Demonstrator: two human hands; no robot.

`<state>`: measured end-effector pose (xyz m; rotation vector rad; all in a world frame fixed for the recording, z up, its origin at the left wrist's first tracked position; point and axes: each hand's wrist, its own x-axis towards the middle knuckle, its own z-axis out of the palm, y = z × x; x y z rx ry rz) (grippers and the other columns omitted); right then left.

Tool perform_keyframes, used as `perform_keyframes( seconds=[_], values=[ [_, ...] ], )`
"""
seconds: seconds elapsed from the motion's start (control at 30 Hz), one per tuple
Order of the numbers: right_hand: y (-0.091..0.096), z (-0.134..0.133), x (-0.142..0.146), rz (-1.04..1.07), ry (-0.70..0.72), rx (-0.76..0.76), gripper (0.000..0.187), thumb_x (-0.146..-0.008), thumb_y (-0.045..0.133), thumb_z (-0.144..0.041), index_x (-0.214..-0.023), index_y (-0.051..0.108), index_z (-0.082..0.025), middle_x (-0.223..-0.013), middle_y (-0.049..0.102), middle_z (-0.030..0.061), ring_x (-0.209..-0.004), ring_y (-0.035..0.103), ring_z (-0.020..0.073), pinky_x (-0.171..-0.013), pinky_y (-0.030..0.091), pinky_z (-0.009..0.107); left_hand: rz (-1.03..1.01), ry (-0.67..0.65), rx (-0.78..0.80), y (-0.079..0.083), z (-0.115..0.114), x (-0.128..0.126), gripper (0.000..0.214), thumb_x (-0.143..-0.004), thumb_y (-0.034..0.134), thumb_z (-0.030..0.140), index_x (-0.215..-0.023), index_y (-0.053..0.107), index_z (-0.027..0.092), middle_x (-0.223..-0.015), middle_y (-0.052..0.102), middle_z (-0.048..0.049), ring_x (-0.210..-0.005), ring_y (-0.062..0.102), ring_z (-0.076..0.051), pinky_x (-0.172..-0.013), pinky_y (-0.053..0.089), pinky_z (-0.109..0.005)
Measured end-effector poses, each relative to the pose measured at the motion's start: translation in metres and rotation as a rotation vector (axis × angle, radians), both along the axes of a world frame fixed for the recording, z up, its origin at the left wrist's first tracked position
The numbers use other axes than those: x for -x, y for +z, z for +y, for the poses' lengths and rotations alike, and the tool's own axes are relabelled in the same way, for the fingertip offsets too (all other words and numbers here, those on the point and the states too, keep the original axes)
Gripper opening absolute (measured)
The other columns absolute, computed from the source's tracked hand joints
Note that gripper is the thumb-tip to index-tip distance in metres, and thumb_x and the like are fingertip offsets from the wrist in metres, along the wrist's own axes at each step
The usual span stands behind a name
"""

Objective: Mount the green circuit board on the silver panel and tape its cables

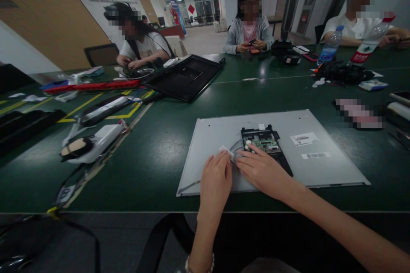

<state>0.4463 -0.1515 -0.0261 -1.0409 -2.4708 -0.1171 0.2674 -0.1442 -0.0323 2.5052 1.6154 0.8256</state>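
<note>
A flat display panel (218, 132) lies back side up on the green table. On it sits a black bracket (283, 162) with a green circuit board (267, 146) and a grey cable (237, 142) running from the board's left side. My left hand (216, 181) is closed, its fingertips pressed together at a small piece of white tape (226, 150) beside the cable. Just right of it, my right hand (264, 170) rests over the cable and the bracket's left edge, fingers stretched out and somewhat apart. Its thumb and the cable part under the fingers are hidden.
A black monitor cover (188, 77) lies behind the panel. At left are a white device with a tan disc (96, 143) and black strips. A pixelated pink object (358, 113) and bottles (331, 47) stand at right. Three people (248, 25) sit across the table.
</note>
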Motion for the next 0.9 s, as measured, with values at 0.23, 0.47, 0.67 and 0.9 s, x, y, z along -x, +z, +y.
perform_keyframes(
  seconds=[0.23, 0.47, 0.67, 0.9],
  values=[
    [0.006, -0.024, -0.001, -0.013, 0.006, 0.106, 0.055, -0.095, 0.052, -0.045, -0.134, 0.057, -0.006, -0.137, 0.06, 0.0175, -0.139, 0.043, 0.028, -0.121, 0.022, 0.051, 0.011, 0.148, 0.051, 0.006, -0.002, -0.018, 0.022, -0.093, 0.053, 0.019, -0.112, 0.064, 0.017, -0.114, 0.071, -0.0138, -0.105, 0.067, -0.027, -0.092, 0.054, -0.042],
    [0.006, -0.049, -0.006, 0.038, -0.034, 0.149, 0.059, -0.098, 0.046, -0.048, -0.141, 0.051, -0.008, -0.146, 0.052, 0.0154, -0.145, 0.034, 0.0254, -0.122, 0.021, 0.052, 0.053, 0.179, 0.049, 0.009, -0.001, -0.022, 0.026, -0.09, 0.055, 0.018, -0.115, 0.061, 0.019, -0.11, 0.072, -0.0127, -0.1, 0.069, -0.027, -0.09, 0.052, -0.041],
    [0.015, -0.075, -0.032, 0.15, -0.105, 0.238, 0.045, -0.098, 0.049, -0.035, -0.14, 0.054, -0.018, -0.142, 0.058, 0.0073, -0.139, 0.044, 0.024, -0.117, 0.035, 0.05, 0.052, 0.17, 0.086, 0.012, -0.004, -0.022, 0.036, -0.088, 0.063, 0.028, -0.121, 0.057, 0.018, -0.123, 0.067, -0.0149, -0.113, 0.064, -0.03, -0.102, 0.044, -0.048],
    [0.016, -0.084, -0.114, 0.512, -0.503, 0.266, 0.044, -0.099, 0.043, -0.036, -0.142, 0.05, -0.034, -0.144, 0.056, 0.0023, -0.133, 0.051, 0.0269, -0.109, 0.045, 0.051, -0.053, 0.162, 0.092, 0.013, -0.003, -0.025, 0.038, -0.085, 0.065, 0.024, -0.122, 0.057, 0.021, -0.134, 0.06, -0.014, -0.124, 0.056, -0.031, -0.107, 0.04, -0.053]
  ],
)
